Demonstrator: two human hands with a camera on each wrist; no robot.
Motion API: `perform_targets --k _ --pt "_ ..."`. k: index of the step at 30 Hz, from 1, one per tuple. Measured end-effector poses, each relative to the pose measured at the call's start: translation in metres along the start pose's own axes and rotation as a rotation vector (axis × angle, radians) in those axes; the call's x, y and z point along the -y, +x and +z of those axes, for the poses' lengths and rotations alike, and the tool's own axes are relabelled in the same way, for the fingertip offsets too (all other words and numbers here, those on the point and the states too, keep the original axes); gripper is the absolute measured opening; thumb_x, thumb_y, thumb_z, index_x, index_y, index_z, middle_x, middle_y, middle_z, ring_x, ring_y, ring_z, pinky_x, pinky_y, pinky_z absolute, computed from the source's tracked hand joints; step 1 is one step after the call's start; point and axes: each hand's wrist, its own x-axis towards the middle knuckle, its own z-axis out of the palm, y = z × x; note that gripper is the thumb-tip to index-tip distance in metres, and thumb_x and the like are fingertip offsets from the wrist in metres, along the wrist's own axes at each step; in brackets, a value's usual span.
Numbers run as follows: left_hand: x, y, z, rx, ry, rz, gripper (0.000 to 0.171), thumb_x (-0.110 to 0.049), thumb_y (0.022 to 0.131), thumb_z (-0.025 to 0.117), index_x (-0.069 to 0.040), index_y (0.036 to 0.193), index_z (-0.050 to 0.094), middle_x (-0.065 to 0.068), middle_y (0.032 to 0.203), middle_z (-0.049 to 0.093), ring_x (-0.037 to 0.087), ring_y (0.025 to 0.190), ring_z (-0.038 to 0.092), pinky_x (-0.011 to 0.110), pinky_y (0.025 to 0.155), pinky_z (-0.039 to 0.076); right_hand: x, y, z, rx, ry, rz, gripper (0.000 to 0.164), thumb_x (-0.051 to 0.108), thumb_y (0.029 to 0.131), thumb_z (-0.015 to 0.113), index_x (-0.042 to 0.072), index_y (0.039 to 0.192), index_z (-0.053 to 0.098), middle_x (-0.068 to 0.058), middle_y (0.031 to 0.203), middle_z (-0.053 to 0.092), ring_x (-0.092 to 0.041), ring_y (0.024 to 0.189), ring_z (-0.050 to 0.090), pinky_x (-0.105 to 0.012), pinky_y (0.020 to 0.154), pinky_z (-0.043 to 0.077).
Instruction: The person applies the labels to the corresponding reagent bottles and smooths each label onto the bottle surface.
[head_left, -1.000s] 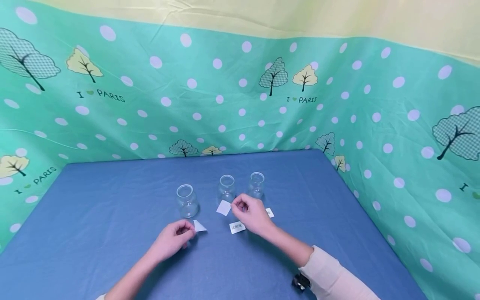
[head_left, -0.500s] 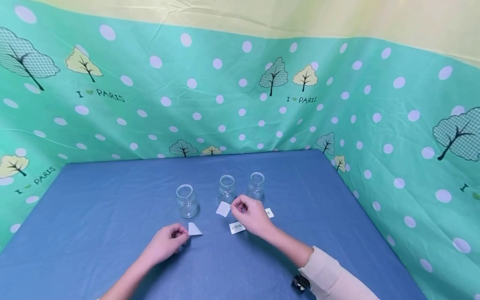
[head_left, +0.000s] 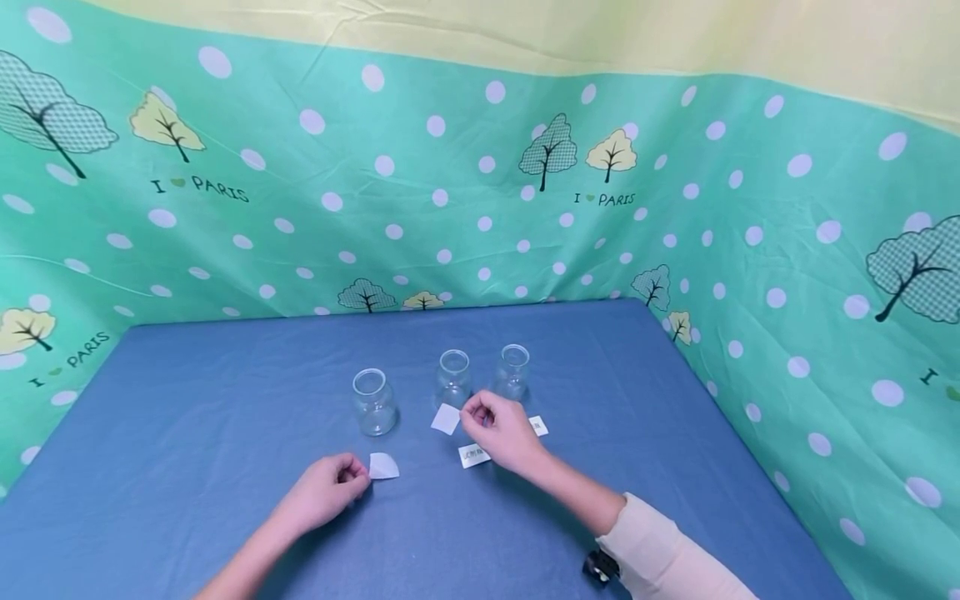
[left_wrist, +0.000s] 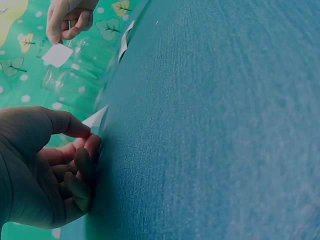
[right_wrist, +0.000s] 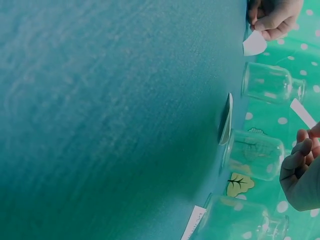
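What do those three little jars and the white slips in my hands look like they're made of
The three jars look like clear, glossy glass: the blue cloth shows straight through them and their rims catch the light, though clear plastic can't be ruled out. The white slip in the left hand and the one in the right hand look like thin matte paper, possibly label backing; each bends slightly.
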Motion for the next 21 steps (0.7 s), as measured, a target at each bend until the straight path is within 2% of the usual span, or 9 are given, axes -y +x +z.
perform_targets --k 21 --pt "0.0002 -0.0032 -0.0039 0.0 0.074 0.023 0.011 -0.019 0.082 0.066 -0.012 0.077 0.061 -0.004 0.06 0.054 0.007 0.053 0.047 0.021 0.051 0.037 -0.0007 -0.0018 -0.0001 -0.006 0.004 -0.001 0.006 0.013 0.083 0.061 0.017 0.081 0.065 0.008 0.066 0.052 -0.003 0.059 0.046 -0.017 0.056 0.041"
